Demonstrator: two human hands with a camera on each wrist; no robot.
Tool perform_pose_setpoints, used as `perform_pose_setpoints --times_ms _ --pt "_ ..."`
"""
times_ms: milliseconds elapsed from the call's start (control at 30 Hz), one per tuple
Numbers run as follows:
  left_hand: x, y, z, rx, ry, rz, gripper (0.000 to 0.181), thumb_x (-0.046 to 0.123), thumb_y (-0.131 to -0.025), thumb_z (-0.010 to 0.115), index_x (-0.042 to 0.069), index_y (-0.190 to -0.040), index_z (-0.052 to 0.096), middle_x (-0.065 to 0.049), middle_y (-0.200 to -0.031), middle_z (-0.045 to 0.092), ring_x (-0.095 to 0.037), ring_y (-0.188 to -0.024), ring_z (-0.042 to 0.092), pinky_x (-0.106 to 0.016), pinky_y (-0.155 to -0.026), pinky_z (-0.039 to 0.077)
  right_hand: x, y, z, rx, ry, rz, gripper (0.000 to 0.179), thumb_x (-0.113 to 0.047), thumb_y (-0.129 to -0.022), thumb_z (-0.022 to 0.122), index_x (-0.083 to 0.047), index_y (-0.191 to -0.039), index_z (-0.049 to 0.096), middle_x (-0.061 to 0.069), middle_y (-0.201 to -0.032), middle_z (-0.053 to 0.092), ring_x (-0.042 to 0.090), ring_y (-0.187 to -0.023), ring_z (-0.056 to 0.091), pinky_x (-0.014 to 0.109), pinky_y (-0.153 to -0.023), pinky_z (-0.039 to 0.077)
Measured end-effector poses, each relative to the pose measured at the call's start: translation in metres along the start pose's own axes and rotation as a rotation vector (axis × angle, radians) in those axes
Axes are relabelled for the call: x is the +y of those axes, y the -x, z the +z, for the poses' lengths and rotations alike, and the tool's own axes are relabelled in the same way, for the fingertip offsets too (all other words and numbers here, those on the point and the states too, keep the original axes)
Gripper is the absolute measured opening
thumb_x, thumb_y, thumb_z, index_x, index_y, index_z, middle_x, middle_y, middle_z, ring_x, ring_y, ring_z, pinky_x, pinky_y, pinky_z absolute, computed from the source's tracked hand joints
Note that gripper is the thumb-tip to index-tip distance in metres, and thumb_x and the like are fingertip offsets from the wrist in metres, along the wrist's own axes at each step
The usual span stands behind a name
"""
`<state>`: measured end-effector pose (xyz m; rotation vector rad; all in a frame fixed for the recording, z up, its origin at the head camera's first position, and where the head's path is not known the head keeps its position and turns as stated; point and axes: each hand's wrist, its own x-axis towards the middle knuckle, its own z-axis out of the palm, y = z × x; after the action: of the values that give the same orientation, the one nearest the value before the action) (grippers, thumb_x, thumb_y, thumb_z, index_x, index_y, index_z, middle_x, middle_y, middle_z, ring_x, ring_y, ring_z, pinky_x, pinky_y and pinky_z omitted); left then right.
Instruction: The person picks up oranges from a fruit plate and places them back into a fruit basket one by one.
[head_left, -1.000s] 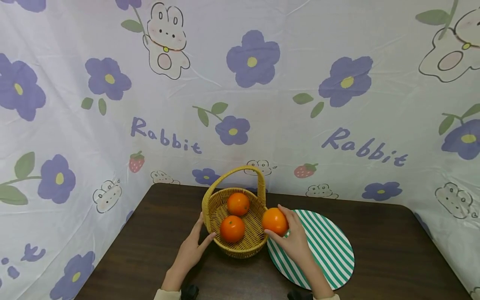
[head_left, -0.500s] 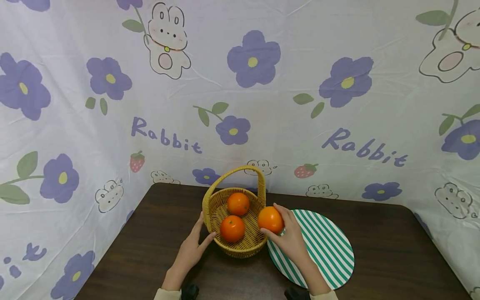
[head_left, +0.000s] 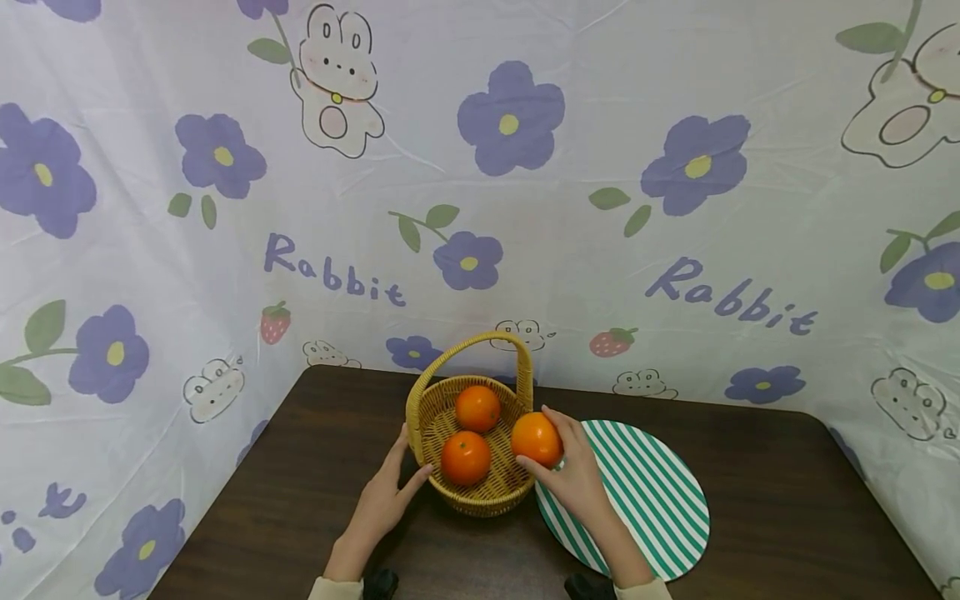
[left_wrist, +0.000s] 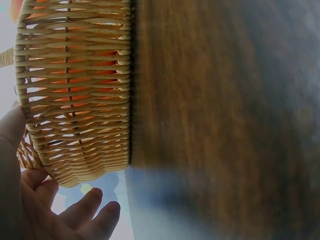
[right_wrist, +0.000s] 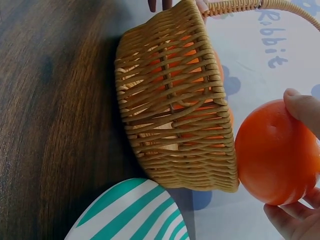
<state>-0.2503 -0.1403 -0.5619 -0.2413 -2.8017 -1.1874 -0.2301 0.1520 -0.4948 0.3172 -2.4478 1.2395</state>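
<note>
A yellow woven basket (head_left: 480,502) with an arched handle stands on the dark table, two oranges (head_left: 466,458) inside it. My left hand (head_left: 380,498) rests against the basket's left side, its thumb at the rim and its fingers spread beside the handle base. In the left wrist view the basket wall (left_wrist: 75,100) shows close up, beside the fingers (left_wrist: 102,220). My right hand (head_left: 577,475) grips a third orange (head_left: 537,440) between thumb and fingers, at the basket's right rim. In the right wrist view this orange (right_wrist: 277,152) sits just above the rim, touching or nearly touching it.
A round mat (head_left: 645,492) with green and white stripes lies right of the basket, under my right forearm. Behind the table (head_left: 772,500) hangs a white cloth (head_left: 570,250) printed with rabbits and purple flowers.
My right hand has moved a little to the left with the orange, from beside the basket to over its right rim. The left hand and the basket have stayed in place.
</note>
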Motion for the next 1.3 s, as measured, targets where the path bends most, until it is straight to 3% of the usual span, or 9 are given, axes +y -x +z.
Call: perform_pose_setpoints --times_ms 400,833,1067,1300 --pt "0.001 0.000 -0.001 0.002 -0.004 0.006 0.078 0.064 -0.086 0.045 0.040 -0.148 0.004 0.005 -0.154 0.017 -0.032 -0.131 0.039 -0.058 -0.097 0.036 -0.004 -0.001 0.006 0.008 0.011 -0.021 0.077 -0.034 -0.072 0.079 -0.017 -0.138 0.044 0.012 -0.130 0.046 0.029 -0.109 0.054 0.047 -0.084 0.050" --pt "0.001 -0.001 -0.002 0.009 -0.001 0.012 0.078 0.065 -0.086 0.044 0.040 -0.148 0.004 0.005 -0.154 0.017 -0.031 -0.131 0.039 -0.058 -0.098 0.036 -0.006 -0.005 0.016 -0.036 -0.003 -0.008 0.077 -0.036 -0.073 0.078 -0.015 -0.139 0.043 0.011 -0.130 0.045 0.028 -0.108 0.053 0.047 -0.084 0.050" --pt "0.001 0.000 -0.002 0.009 0.002 0.012 0.078 0.064 -0.086 0.045 0.039 -0.148 0.005 0.003 -0.154 0.018 -0.031 -0.132 0.037 -0.058 -0.099 0.035 -0.005 -0.004 0.023 -0.055 0.036 -0.041 0.076 -0.038 -0.073 0.078 -0.016 -0.138 0.044 0.012 -0.130 0.046 0.029 -0.109 0.054 0.047 -0.085 0.049" --pt "0.002 0.002 -0.002 0.004 0.010 0.004 0.078 0.062 -0.087 0.047 0.040 -0.148 0.003 0.004 -0.154 0.018 -0.032 -0.132 0.037 -0.059 -0.099 0.034 -0.004 -0.003 0.032 -0.085 0.072 -0.025 0.074 -0.036 -0.074 0.078 -0.013 -0.137 0.045 0.016 -0.131 0.045 0.033 -0.113 0.052 0.051 -0.086 0.048"
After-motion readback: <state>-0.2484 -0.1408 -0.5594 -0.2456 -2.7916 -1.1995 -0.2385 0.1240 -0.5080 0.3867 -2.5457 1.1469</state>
